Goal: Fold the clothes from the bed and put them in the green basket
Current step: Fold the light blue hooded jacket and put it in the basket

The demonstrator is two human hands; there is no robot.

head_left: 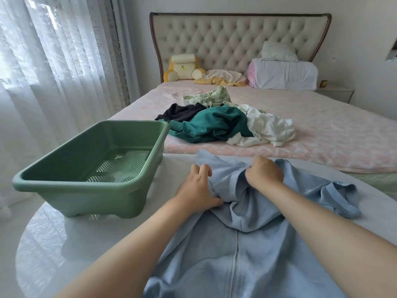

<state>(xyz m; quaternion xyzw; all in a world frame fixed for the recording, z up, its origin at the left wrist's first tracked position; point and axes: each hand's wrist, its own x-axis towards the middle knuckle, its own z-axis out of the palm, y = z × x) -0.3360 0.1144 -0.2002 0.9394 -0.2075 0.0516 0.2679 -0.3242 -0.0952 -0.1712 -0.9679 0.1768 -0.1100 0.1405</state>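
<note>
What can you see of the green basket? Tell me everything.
The green basket is a rectangular tub, seemingly matte plastic, with a thick rolled rim, sloping walls, short feet and a perforated bottom. It stands upright and empty on the glossy white table, left of the blue garment, its far corner close to the bed; whether they touch is unclear.

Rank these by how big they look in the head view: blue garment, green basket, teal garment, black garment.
1. blue garment, though it lies nearest the camera
2. green basket
3. teal garment
4. black garment
</note>
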